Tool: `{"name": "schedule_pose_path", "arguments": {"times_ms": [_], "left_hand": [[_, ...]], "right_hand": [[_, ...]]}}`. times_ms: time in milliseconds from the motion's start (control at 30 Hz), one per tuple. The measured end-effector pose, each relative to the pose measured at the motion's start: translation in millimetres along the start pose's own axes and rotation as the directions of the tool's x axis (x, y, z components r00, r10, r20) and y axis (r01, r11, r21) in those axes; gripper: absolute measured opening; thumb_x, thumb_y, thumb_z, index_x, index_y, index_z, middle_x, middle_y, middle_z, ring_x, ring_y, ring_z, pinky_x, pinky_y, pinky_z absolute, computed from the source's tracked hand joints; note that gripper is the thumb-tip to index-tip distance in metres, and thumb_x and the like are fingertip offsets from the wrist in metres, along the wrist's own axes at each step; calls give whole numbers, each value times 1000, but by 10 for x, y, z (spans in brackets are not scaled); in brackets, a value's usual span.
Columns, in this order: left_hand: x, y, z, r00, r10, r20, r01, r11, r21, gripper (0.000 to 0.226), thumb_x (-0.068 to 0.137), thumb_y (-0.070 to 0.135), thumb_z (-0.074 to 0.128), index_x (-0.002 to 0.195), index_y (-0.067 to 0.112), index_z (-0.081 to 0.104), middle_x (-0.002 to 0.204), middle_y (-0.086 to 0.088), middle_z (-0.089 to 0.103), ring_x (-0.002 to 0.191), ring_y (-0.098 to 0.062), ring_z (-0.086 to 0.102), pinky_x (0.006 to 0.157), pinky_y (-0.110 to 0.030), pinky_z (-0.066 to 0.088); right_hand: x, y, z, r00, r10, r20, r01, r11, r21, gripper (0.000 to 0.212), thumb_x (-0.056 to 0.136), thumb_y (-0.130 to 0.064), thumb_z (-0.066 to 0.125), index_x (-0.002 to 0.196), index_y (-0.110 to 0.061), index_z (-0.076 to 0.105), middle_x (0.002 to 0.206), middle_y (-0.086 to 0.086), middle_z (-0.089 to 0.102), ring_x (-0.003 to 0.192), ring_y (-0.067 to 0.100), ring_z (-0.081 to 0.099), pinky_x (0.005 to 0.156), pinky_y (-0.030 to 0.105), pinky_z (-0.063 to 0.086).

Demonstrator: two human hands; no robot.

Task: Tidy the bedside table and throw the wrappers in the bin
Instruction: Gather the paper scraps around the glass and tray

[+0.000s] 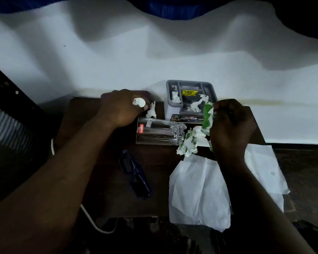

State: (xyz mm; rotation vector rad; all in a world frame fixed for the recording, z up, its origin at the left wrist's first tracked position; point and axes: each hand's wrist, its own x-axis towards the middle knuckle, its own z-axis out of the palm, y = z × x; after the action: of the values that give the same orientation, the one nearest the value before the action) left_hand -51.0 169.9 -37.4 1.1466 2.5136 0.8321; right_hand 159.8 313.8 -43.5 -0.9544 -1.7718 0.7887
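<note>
Dark bedside table looks barely begun, I'd say: left hand pinches a white paper ball, right hand grips a green-and-white wrapper, crumpled scraps litter the middle, and no bin is in sight.

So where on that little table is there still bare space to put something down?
Bare wood lies between the sunglasses and the white bag, in front of the tipped glass. A smaller strip shows at the back left corner of the table, beside the left hand. Around the grey organiser and crumpled wrappers it is crowded.
</note>
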Motion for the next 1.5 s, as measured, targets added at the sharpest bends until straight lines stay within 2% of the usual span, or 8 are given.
{"name": "schedule_pose_path", "arguments": {"times_ms": [133, 400, 600, 867, 1067, 1233, 1367, 1500], "left_hand": [[72, 75, -4, 983, 82, 163, -92, 994, 59, 32, 99, 15, 58, 119, 32, 76, 126, 16, 68, 116, -9, 59, 75, -7, 32], [169, 31, 73, 960, 33, 279, -25, 999, -30, 47, 96, -1, 50, 107, 33, 80, 108, 11, 70, 53, 13, 56, 47, -5, 38], [150, -12, 80, 977, -31, 212, 40, 998, -39, 27, 97, 13, 61, 108, 26, 81, 103, 7, 76, 85, -12, 67, 72, -21, 45], [140, 23, -17, 997, -73, -28, 46, 839, -543, 23, 82, 28, 85, 86, 7, 77, 74, -3, 77, 60, -18, 62, 50, -21, 45], [81, 281, -177, 991, -133, 1, 98, 728, -679, 33, 79, -6, 55, 105, 5, 71, 77, -13, 61, 56, -23, 66, 54, -29, 43], [-123, 522, -261, 981, -192, -14, 126, 693, -710, 28, 85, -10, 43, 83, 4, 67, 81, -23, 66, 66, -31, 75, 55, -27, 50], [-296, 675, -196, 975, -221, 19, 176, 722, -669, 31, 87, -8, 43, 68, 8, 62, 64, -12, 60, 50, -20, 56, 44, -20, 38], [-543, 786, -85, 990, -131, 58, 143, 865, -481, 19, 80, 8, 54, 69, 7, 69, 51, 0, 57, 46, -16, 50, 45, -19, 35]], "right_hand": [[0, 57, -29, 997, 79, 17, -81, 990, 114, 25, 78, -16, 53, 69, -33, 70, 72, -12, 66, 73, 38, 67, 66, 58, 56], [10, -30, -5, 1000, 15, -15, -16, 998, -67, 31, 83, -56, 77, 71, -31, 62, 73, -12, 65, 71, 25, 69, 70, 51, 59], [21, 12, -11, 999, 34, -15, -35, 997, -71, 23, 84, -56, 74, 81, -36, 62, 77, -6, 68, 69, 30, 71, 69, 52, 59], [44, -50, -58, 998, 42, 38, -38, 996, -78, 22, 84, -51, 75, 80, -33, 63, 72, -6, 70, 65, 27, 72, 68, 50, 59], [18, -135, -136, 992, 79, 98, -70, 994, -86, 21, 85, -43, 73, 85, -27, 58, 72, -4, 68, 64, 27, 70, 67, 52, 57], [9, -202, -257, 986, 125, 107, -121, 992, -42, 19, 91, 4, 59, 97, -14, 62, 79, -15, 68, 77, -10, 67, 66, 20, 54], [-1, -210, -319, 967, 138, 213, -123, 989, -82, 38, 78, 1, 43, 99, -16, 69, 81, -5, 73, 77, 24, 72, 68, 50, 62], [-23, -234, -321, 911, 206, 357, -142, 970, -198, 31, 88, -26, 47, 93, -17, 76, 79, -4, 66, 79, 30, 70, 79, 53, 60]]}}
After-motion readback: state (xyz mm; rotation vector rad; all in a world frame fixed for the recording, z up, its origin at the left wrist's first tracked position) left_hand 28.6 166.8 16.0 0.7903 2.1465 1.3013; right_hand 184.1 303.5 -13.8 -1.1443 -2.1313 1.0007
